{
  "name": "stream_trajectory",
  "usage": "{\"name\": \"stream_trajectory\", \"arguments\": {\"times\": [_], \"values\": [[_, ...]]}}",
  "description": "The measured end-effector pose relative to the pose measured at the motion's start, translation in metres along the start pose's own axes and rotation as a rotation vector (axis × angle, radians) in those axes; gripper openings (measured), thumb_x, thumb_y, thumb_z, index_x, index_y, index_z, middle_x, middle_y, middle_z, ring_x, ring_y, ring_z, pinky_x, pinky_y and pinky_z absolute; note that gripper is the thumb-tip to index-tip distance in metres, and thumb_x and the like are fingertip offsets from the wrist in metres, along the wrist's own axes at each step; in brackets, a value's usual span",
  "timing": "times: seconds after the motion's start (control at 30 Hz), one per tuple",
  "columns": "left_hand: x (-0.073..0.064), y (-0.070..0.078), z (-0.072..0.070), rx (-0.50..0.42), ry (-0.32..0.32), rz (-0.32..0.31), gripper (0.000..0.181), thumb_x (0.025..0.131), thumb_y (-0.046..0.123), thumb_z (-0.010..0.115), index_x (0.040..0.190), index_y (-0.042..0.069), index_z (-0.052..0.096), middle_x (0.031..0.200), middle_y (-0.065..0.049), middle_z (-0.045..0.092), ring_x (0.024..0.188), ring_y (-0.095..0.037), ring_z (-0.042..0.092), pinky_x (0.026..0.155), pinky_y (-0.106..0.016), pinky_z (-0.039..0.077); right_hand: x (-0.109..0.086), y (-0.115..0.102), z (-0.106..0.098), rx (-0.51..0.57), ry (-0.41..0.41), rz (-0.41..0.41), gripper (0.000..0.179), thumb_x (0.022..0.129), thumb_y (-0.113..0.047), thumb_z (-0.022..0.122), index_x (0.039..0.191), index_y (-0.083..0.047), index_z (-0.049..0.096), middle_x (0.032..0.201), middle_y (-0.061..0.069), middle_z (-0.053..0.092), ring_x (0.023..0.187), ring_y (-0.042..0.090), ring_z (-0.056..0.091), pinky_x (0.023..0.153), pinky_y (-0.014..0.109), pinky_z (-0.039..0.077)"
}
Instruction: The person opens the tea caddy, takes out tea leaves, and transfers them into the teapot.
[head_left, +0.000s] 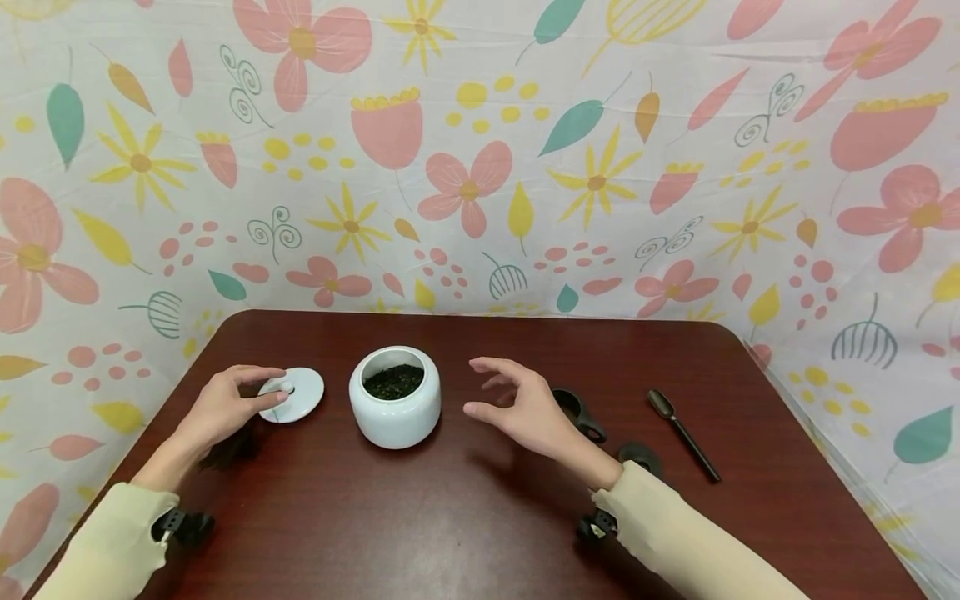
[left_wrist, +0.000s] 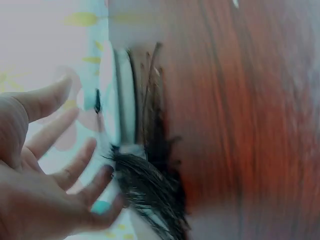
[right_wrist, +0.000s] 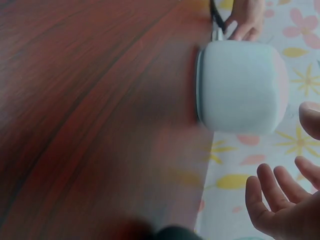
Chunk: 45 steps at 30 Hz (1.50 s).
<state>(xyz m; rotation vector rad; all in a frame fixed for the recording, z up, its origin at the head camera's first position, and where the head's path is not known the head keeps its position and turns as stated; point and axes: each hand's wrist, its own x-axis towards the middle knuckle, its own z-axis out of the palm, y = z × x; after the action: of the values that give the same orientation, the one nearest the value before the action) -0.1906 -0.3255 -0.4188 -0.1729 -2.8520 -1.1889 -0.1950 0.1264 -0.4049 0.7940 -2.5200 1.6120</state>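
A white round lid (head_left: 307,393) with a small knob lies on the table at the left. Around its knob my left hand (head_left: 223,407) hovers, thumb and fingers spread apart, not closed on it in the left wrist view. A black tassel (left_wrist: 150,195) lies beside the lid, under that hand. In the middle stands an uncovered white jar (head_left: 396,423) with dark loose leaves (head_left: 394,382) inside. To the right of the jar, my right hand (head_left: 531,412) is held in the air, fingers loosely bent and empty, not touching the jar.
Behind my right forearm are a small black cup (head_left: 594,430) with a handle and a dark round piece (head_left: 640,456), partly hidden. A black spoon (head_left: 690,440) lies farther right. The dark wooden table (head_left: 390,525) meets a flowered cloth (head_left: 465,275) at its back edge.
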Motion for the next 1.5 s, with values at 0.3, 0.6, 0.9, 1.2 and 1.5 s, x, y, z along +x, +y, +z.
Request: {"name": "stream_trajectory", "arguments": {"times": [0.3,0.6,0.9,1.2,1.5], "values": [[-0.012,0.030,0.008,0.063,0.062,0.036,0.055,0.095,0.030,0.082,0.139,0.002,0.067,0.143,-0.025,0.053,0.128,-0.044,0.050,0.095,-0.056,0.043,-0.023,0.000,-0.038,-0.091,0.031,-0.004,0.048,0.091,-0.016,0.087,0.136,-0.018,0.070,0.127,0.000,0.071,0.101,0.028,0.070,0.081,0.046,0.057],[-0.020,0.055,0.020,-0.030,0.061,0.110,0.055,0.093,0.027,0.085,0.140,0.008,0.068,0.141,-0.015,0.057,0.134,-0.037,0.049,0.102,-0.059,0.041,-0.048,0.006,-0.073,-0.174,0.062,0.011,0.041,0.093,-0.014,0.083,0.133,-0.016,0.071,0.118,0.004,0.072,0.090,0.017,0.068,0.075,0.036,0.055],[-0.018,0.066,0.039,-0.087,0.036,0.187,0.055,0.090,0.025,0.088,0.139,0.009,0.068,0.139,-0.013,0.059,0.135,-0.035,0.049,0.108,-0.061,0.037,-0.072,0.021,-0.102,-0.256,0.136,0.015,0.039,0.094,-0.011,0.083,0.131,-0.015,0.072,0.113,0.005,0.073,0.081,0.016,0.067,0.068,0.033,0.056],[-0.011,0.069,0.053,-0.254,-0.038,0.237,0.056,0.091,0.016,0.087,0.141,0.005,0.065,0.142,-0.011,0.060,0.138,-0.030,0.049,0.114,-0.060,0.036,-0.096,0.040,-0.130,-0.366,0.209,0.079,0.034,0.095,-0.010,0.081,0.128,-0.014,0.073,0.112,0.000,0.073,0.079,0.016,0.064,0.069,0.025,0.053],[-0.009,0.069,0.058,-0.358,-0.104,0.233,0.061,0.092,0.010,0.085,0.147,0.004,0.059,0.145,-0.011,0.057,0.128,-0.030,0.057,0.109,-0.043,0.047,-0.121,0.064,-0.157,-0.456,0.240,0.148,0.033,0.093,-0.009,0.083,0.124,-0.008,0.074,0.107,0.012,0.072,0.076,0.012,0.061,0.059,0.025,0.047]]}}
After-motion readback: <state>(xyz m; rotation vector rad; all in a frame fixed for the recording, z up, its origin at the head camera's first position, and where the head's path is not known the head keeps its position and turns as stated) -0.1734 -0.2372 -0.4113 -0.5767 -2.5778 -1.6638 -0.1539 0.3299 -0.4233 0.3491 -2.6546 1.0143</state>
